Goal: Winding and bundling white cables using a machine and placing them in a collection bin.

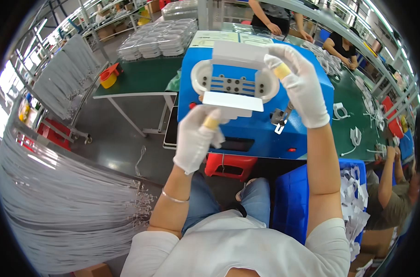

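Note:
Both my hands wear white gloves with yellow tape on a finger. My left hand [198,136], fingers closed, grips a white flat strip [232,101] in front of the blue machine [254,134]. My right hand [302,78] is raised over the machine's right side. Its fingers are pinched at the right end of a white sheet [240,54], which stands at the far side of a fixture. Between the two white pieces shows a metal plate with screws [233,86]. White rounded end pieces [268,87] flank it. A small metal bracket [279,119] sits below my right hand.
Stacked clear plastic trays [159,39] and a yellow-and-red tape roll [109,77] lie on the green table at left. Many white cables [71,198] hang lower left. A blue bin [291,198] with white scraps stands at right. Co-workers [344,46] work beyond.

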The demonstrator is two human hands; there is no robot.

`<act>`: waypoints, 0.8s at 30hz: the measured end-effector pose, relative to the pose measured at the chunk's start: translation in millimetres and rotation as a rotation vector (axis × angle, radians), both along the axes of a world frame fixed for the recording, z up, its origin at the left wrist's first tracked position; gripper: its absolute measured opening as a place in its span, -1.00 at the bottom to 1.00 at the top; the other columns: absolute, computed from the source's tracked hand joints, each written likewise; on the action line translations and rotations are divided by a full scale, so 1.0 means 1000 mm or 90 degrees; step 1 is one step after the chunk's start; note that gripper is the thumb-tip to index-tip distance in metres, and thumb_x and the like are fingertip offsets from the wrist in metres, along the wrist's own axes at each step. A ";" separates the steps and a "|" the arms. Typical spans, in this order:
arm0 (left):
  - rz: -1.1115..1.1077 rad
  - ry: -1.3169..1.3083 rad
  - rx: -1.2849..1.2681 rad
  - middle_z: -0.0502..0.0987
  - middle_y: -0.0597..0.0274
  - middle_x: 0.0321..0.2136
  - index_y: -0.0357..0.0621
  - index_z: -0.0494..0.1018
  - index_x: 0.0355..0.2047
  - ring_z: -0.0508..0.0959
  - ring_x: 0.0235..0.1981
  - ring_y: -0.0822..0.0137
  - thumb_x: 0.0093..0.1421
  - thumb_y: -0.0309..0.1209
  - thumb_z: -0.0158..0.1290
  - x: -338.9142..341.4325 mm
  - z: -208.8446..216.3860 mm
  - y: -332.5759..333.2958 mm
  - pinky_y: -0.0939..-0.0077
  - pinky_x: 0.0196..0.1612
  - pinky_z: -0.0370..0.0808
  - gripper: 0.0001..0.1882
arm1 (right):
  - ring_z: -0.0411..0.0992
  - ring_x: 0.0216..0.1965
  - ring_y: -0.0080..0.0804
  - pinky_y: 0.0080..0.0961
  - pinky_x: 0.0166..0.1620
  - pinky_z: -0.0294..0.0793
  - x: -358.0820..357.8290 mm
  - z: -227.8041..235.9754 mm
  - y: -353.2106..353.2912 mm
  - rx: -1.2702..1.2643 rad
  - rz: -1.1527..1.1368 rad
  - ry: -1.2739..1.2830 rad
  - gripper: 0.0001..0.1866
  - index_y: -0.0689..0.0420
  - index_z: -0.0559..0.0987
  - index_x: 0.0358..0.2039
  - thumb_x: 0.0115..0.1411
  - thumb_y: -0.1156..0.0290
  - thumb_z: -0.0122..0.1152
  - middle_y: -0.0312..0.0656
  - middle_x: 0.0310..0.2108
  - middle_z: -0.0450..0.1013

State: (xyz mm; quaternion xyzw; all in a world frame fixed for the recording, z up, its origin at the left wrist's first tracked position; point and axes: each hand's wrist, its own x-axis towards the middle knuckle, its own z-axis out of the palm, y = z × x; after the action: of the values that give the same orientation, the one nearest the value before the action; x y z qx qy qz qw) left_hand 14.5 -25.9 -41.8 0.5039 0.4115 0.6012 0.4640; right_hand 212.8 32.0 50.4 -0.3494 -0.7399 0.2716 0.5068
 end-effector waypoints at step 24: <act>1.350 0.509 0.104 0.42 0.00 -0.12 -0.25 0.37 0.02 0.44 -0.11 0.16 0.05 -0.39 0.18 -0.294 0.023 -0.101 0.25 -0.10 0.42 -0.49 | 0.38 0.01 -0.36 -0.47 0.12 0.28 0.019 -0.032 -0.048 0.165 -0.149 -0.058 -0.67 0.23 0.39 0.06 0.30 0.47 -0.06 -0.12 -0.01 0.41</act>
State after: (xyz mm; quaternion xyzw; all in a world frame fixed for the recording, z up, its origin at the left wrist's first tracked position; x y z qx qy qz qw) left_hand -279.2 -126.8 -18.5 0.0859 0.7086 0.5122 -0.4777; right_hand 231.5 -16.3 18.6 -0.3769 -0.7451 0.0969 0.5416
